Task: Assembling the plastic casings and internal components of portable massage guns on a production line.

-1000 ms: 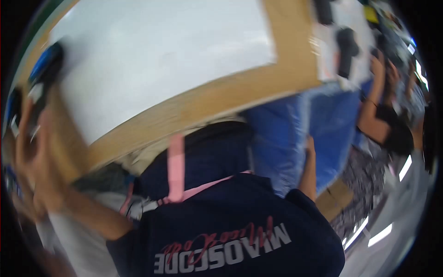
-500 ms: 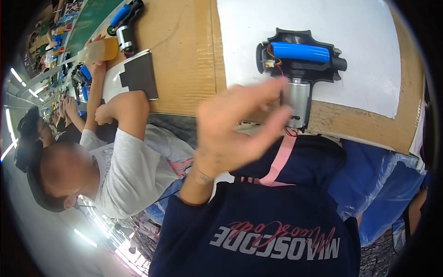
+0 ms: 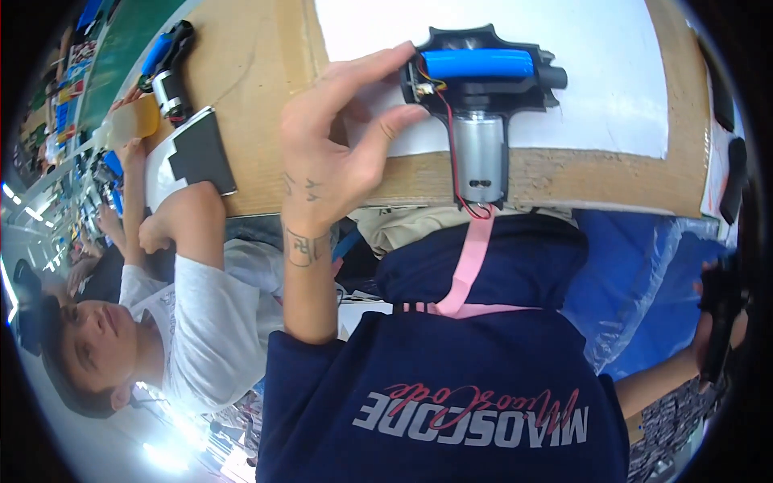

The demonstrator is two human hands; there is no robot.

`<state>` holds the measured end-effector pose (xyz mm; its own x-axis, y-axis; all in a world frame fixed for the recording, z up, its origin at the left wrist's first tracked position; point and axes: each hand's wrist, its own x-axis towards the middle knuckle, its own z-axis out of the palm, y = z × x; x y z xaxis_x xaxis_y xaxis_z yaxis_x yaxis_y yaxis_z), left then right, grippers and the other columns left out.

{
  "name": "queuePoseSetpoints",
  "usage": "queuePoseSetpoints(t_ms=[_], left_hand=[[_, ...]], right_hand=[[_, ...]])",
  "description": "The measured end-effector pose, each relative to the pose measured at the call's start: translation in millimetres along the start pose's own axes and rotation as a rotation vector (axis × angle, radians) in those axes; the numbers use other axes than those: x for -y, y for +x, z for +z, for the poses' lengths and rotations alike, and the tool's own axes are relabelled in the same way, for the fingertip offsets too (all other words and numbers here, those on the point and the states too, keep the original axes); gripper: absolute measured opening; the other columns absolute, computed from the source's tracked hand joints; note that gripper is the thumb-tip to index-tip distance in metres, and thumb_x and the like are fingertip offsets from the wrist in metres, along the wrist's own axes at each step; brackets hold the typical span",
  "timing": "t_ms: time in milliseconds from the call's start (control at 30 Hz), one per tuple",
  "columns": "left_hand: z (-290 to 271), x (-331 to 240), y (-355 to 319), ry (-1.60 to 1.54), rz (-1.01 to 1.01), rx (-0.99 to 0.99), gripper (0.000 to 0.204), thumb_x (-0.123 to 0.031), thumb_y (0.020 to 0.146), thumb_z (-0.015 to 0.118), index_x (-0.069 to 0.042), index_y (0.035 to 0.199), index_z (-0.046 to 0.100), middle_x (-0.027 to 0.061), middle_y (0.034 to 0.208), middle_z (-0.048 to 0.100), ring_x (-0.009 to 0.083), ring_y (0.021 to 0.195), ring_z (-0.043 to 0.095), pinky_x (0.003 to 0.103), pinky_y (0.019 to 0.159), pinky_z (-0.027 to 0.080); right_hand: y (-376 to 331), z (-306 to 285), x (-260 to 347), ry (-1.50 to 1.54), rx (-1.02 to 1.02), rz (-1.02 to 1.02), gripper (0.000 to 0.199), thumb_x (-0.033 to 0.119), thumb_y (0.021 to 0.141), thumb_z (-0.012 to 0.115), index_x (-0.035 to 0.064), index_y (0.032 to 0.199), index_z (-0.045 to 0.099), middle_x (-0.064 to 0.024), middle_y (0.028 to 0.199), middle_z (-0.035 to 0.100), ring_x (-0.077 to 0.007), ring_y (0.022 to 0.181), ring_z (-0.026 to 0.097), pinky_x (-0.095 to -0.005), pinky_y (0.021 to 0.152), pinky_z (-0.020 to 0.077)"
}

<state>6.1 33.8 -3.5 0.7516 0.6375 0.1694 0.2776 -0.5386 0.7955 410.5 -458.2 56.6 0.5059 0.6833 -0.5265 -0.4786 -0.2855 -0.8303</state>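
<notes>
An open black housing half [image 3: 543,97] lies on the white sheet [image 3: 612,113], its handle pointing toward me. Inside it are a blue cylindrical battery [image 3: 481,63], a silver motor [image 3: 480,153] in the handle, a small connector [image 3: 423,88] and thin red wires [image 3: 453,153]. My left hand [image 3: 342,133] has its forefinger and thumb at opposite sides of the housing's round left end, gripping it. Far to the right, my right hand [image 3: 708,342] is closed around a long black handled piece [image 3: 718,322], too dark at the rim to name exactly.
Brown cardboard [image 3: 250,48] covers the table. To the left, another person [image 3: 205,314] in a light shirt sits near a similar part [image 3: 167,88], a bottle of yellow liquid [image 3: 138,119] and a dark flat piece [image 3: 205,157]. Black pieces [image 3: 734,181] lie at the right edge.
My left hand has moved from above the handle to the housing's left end and taken hold. My right hand has come into view at the right with a black piece. The whole view has shifted.
</notes>
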Motion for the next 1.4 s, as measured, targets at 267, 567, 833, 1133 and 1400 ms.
queuePoseSetpoints(t_ms=[267,567,833,1133,1400], left_hand=[[9,11,3,-0.052,0.072,-0.006,0.054,0.0,0.079,0.081,-0.007,0.131,0.07,0.0087,0.113,0.076,0.022,0.097,0.069,0.03,0.074,0.055],[15,13,-2,0.002,0.207,-0.086,0.051,0.003,0.082,0.078,-0.009,0.131,0.072,0.0075,0.12,0.073,0.0168,0.091,0.064,0.024,0.063,0.046],[12,20,2,-0.06,0.223,-0.071,0.044,-0.003,0.085,0.076,-0.008,0.129,0.073,0.008,0.125,0.073,0.0171,0.1,0.067,0.025,0.065,0.046],[7,13,1,-0.039,0.219,-0.057,0.047,-0.003,0.082,0.079,-0.007,0.129,0.073,0.0095,0.127,0.072,0.0175,0.099,0.067,0.025,0.066,0.048],[9,12,2,-0.05,0.187,-0.069,0.049,0.001,0.079,0.08,-0.007,0.127,0.074,0.0098,0.125,0.072,0.0187,0.101,0.067,0.026,0.068,0.049]], right_hand=[[101,260,20,-1.529,0.157,-0.53,0.108,0.026,0.064,0.093,0.0138,0.158,0.043,-0.0187,0.159,0.044,-0.037,0.143,0.049,-0.0489,0.112,0.0459],[134,292,22,-1.672,0.166,-0.685,0.103,0.024,0.061,0.094,0.0235,0.154,0.049,-0.0166,0.156,0.047,-0.0419,0.137,0.051,-0.0502,0.111,0.047],[111,343,13,-1.39,0.443,-1.041,0.051,0.01,0.07,0.088,0.0019,0.117,0.072,-0.0126,0.102,0.07,-0.031,0.092,0.068,-0.0393,0.078,0.0548],[135,368,-3,-1.338,0.496,-1.227,0.036,0.003,0.072,0.085,0.0013,0.107,0.074,-0.0073,0.08,0.062,-0.0223,0.07,0.06,-0.0352,0.059,0.0475],[159,393,-3,-1.344,0.356,-1.152,0.039,0.002,0.078,0.08,0.0044,0.116,0.072,-0.009,0.089,0.063,-0.0259,0.077,0.063,-0.0365,0.064,0.0503]])
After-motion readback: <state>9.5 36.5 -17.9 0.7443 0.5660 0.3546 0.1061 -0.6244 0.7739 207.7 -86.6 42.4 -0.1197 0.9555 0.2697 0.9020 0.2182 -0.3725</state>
